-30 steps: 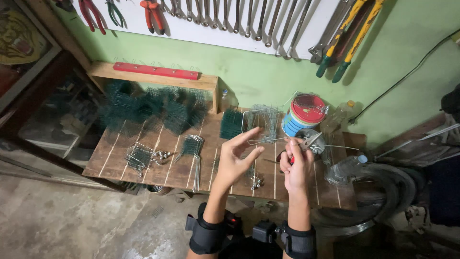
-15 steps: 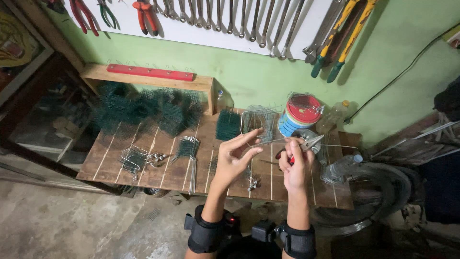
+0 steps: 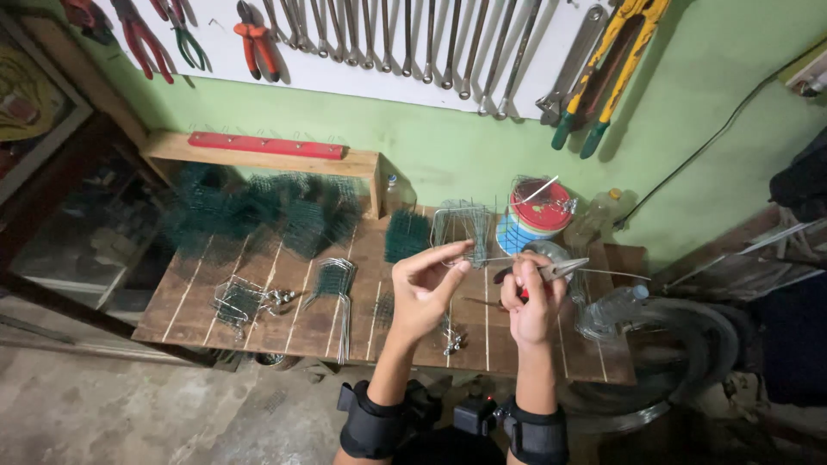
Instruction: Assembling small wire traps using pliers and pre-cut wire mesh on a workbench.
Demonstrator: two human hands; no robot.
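Closest to me, my two hands are raised side by side above the near edge of the wooden surface (image 3: 258, 323). My left hand (image 3: 422, 293) has thumb and forefinger pinched together on the end of a thin wire (image 3: 487, 259), the other fingers curled loosely. My right hand (image 3: 530, 306) is closed around the handles of a pair of pliers (image 3: 551, 270) with red grips, the nose pointing right and slightly up.

The relation that matters: the wire runs nearly level from left to right, from my left fingertips across to the pliers, and a faint strand seems to carry on past them to the right. So its long axis lies across my view, the left hand holds one end and the pliers meet it just to the right. I can't tell whether the plier nose is actually biting the wire or only lying against it.

Under my hands, a small metal piece (image 3: 452, 343) lies on the surface. Further left sit bent wire pieces (image 3: 340, 280) and a small wire cage (image 3: 237, 301). Beyond, a red-lidded tin (image 3: 538, 215) stands just behind my right hand, with dark green mesh rolls (image 3: 267, 211) at the back left. On the wall hang spanners (image 3: 422, 43).
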